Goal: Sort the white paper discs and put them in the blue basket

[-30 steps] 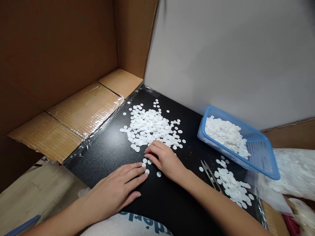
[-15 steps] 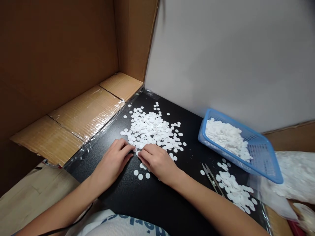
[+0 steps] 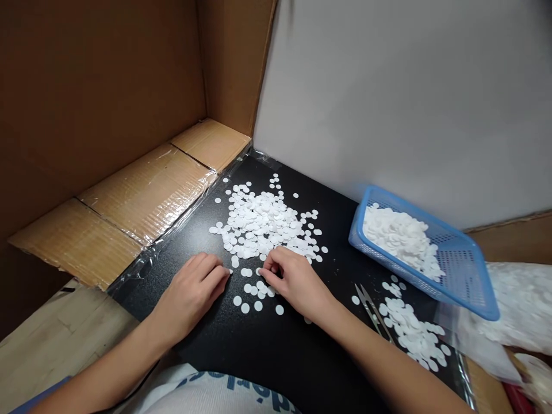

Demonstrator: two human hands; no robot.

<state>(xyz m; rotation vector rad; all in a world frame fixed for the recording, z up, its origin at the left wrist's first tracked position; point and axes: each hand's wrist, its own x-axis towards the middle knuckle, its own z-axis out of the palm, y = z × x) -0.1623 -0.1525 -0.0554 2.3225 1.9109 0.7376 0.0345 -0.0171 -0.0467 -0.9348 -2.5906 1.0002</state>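
My left hand (image 3: pixel 196 293) is closed low over the black tabletop, with the edge of a small white disc (image 3: pixel 230 271) showing at its fingertips. To the right, my right hand (image 3: pixel 295 282) is curled, thumb and forefinger pinched at another white disc (image 3: pixel 258 271). Just beyond both hands spreads a loose pile of flat white discs (image 3: pixel 263 221). Several more discs (image 3: pixel 254 289) lie on the near side, between and below the hands. Parts of the pile are hidden behind my right hand.
A blue plastic basket (image 3: pixel 468 253) of white discs stands at the right. Beside it, metal snips (image 3: pixel 370 307) lie by a smaller disc heap (image 3: pixel 414 330). A clear bag (image 3: pixel 517 305) of white pieces sits far right. Cardboard (image 3: pixel 150 190) borders the left, a pale wall the back.
My hands have moved apart: the left slightly back to the left, the right a little to the right. More loose discs now show between them, on the near side of the pile.
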